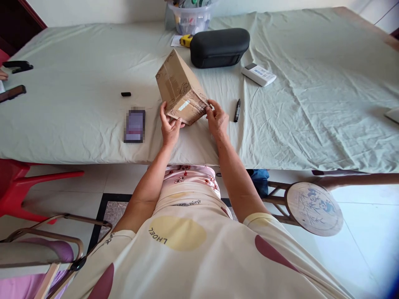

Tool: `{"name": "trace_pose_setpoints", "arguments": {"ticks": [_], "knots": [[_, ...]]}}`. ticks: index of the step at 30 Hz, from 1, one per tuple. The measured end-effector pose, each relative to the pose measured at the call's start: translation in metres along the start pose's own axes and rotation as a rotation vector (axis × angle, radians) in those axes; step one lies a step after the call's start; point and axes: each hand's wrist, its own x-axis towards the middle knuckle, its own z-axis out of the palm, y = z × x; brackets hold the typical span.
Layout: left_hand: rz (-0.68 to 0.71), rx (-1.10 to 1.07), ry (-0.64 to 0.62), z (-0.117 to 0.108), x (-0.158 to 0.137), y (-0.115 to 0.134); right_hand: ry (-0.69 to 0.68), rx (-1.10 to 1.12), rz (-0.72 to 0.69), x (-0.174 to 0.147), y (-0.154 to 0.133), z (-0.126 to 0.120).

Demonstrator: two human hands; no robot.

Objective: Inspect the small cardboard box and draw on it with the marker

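A brown cardboard box (179, 85) with dark scribbled lines and a small patterned strip on its near face is tilted over the cloth-covered table. My left hand (170, 128) grips its lower left corner, thumb on the near face and fingers at the side. On the lower right corner, my right hand (217, 118) has its thumb and fingers closed. Just right of that hand lies a black marker (237, 110). Its separate black cap (126, 94) seems to be the small piece left of the box. A phone with a blurred screen (134, 126) lies left of my left hand.
Behind the box are a black hard case (220, 47), a yellow tape measure (186, 40) and a clear plastic tub (191, 18). A white device (259, 74) lies to the right. A black stapler-like object (18, 65) is near another person's fingers. A round stool (314, 209) stands below.
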Motion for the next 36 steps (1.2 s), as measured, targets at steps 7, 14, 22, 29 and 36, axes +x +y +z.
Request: {"name": "trace_pose_setpoints", "arguments": {"ticks": [7, 14, 22, 29, 36], "knots": [[-0.058, 0.082, 0.039, -0.001, 0.008, -0.023, 0.087, 0.01, -0.1, 0.0, -0.01, -0.006], [-0.106, 0.422, 0.128, 0.005, 0.003, -0.011, -0.004, 0.107, -0.162, -0.008, -0.013, 0.001], [0.051, 0.417, 0.122, 0.005, -0.001, -0.012, -0.176, 0.042, -0.333, -0.019, -0.029, 0.012], [0.358, 0.399, 0.041, 0.01, -0.006, -0.007, -0.336, 0.004, -0.355, -0.023, -0.025, 0.03], [0.309, 0.379, 0.06, 0.012, 0.0, -0.012, -0.335, 0.007, -0.343, -0.021, -0.024, 0.031]]}}
